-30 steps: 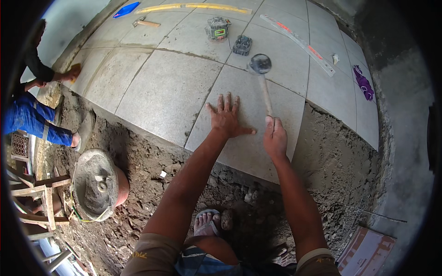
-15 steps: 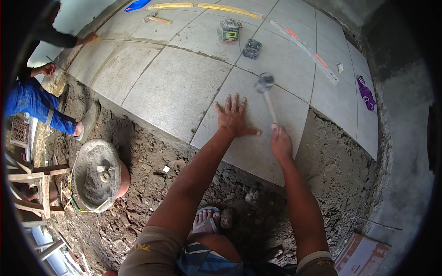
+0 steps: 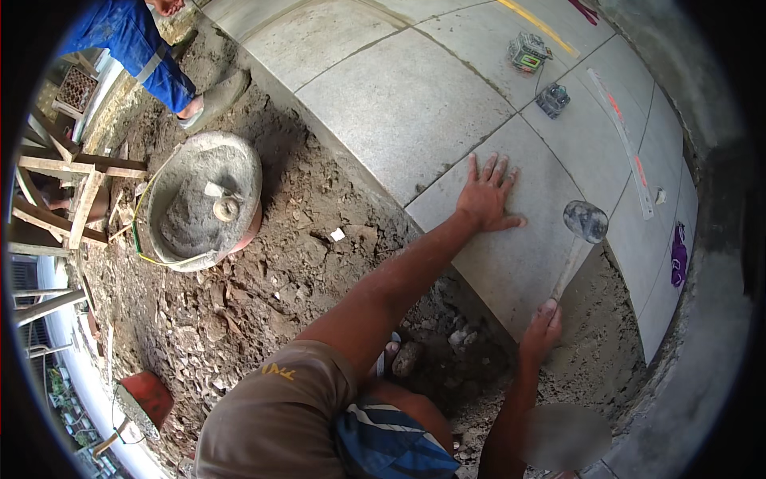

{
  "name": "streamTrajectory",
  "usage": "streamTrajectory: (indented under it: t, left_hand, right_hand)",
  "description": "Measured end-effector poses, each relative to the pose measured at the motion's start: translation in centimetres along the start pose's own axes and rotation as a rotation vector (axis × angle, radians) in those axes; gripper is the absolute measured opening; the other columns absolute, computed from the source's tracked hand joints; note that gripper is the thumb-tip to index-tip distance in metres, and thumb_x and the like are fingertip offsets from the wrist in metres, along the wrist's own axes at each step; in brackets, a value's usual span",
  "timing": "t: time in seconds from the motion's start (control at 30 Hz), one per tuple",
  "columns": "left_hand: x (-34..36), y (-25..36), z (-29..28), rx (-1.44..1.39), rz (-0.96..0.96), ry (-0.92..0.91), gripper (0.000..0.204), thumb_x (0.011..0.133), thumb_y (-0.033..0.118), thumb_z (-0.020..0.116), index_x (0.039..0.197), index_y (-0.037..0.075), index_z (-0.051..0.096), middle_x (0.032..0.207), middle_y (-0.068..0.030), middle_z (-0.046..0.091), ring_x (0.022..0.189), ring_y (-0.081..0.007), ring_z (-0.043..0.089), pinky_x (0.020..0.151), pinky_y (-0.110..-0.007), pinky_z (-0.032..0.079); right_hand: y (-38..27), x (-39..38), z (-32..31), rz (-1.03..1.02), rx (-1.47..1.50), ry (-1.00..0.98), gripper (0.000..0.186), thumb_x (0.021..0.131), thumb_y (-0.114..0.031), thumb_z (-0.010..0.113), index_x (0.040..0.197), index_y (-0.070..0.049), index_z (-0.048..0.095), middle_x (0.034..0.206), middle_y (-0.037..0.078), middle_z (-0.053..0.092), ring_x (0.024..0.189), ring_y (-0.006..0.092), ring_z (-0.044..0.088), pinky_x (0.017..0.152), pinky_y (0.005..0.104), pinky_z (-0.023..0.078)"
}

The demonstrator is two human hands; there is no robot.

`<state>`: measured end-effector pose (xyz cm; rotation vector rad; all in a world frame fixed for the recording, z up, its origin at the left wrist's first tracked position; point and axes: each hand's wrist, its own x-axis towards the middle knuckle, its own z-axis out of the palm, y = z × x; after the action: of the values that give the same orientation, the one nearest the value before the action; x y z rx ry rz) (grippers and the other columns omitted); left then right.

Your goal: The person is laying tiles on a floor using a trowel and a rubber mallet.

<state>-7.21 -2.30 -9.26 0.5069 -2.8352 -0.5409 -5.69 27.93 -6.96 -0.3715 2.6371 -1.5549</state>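
Observation:
My left hand (image 3: 485,199) lies flat with its fingers spread on a large light-grey floor tile (image 3: 499,259). In my right hand (image 3: 542,331) is the pale handle of a rubber mallet (image 3: 586,222), gripped near its lower end. The mallet's dark, mortar-smeared head is over the right corner of that tile; whether it touches the surface I cannot tell. Beyond my left hand lies another grey tile (image 3: 407,100). Past the mallet, a small dark, dusty device (image 3: 552,101) and a larger one with a green-edged panel (image 3: 528,54) rest on the tiles.
A bucket of grey mortar (image 3: 249,172) with a trowel in it stands on rough rubble soil (image 3: 295,239) to the left. Wet mortar (image 3: 598,311) borders my tile on the right. A long metal straightedge (image 3: 622,144) and purple cloth (image 3: 678,255) lie beyond. A co-worker's blue-trousered leg (image 3: 136,52) is far left.
My view has swung left and down, so the tiles appear farther right and the mortar bucket nearer the middle. The mallet's head is now over the tile's right corner. My left hand remains flat.

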Motion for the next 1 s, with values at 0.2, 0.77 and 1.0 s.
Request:
streamTrajectory:
  t: [0.2, 0.77, 1.0]
  left_hand:
    - [-3.2, 0.4, -0.5, 0.090, -0.208, 0.189, 0.101, 0.091, 0.077, 0.038, 0.160, 0.004, 0.024, 0.168, -0.0185, 0.018, 0.157, -0.0344, 0.009, 0.120, -0.066, -0.001]
    - [-4.5, -1.5, 0.6, 0.274, -0.301, 0.101, 0.101, 0.096, 0.077, 0.022, 0.161, 0.000, 0.011, 0.169, -0.0200, 0.009, 0.157, -0.0337, 0.003, 0.119, -0.068, -0.004]
    - [-4.3, -0.1, 0.7, 0.285, -0.035, 0.086, 0.110, 0.090, 0.085, 0.026, 0.161, 0.001, 0.015, 0.168, -0.0212, 0.011, 0.157, -0.0358, 0.006, 0.119, -0.068, -0.002]
  right_hand:
    - [-0.2, -0.6, -1.3, -0.006, 0.008, 0.018, 0.042, 0.108, -0.035, 0.046, 0.091, 0.002, 0.054, 0.077, 0.006, 0.052, 0.070, 0.0151, 0.046, 0.062, 0.0333, 0.042]
    - [-0.7, -0.8, 2.1, -0.031, -0.422, -0.027, 0.050, 0.106, -0.045, 0.044, 0.104, 0.001, 0.064, 0.091, 0.030, 0.066, 0.091, 0.0519, 0.063, 0.077, 0.0558, 0.049]
    - [-1.2, -1.6, 0.8, 0.057, -0.327, 0.003, 0.047, 0.102, -0.043, 0.053, 0.091, 0.002, 0.061, 0.082, 0.028, 0.063, 0.081, 0.0497, 0.061, 0.070, 0.0527, 0.047]
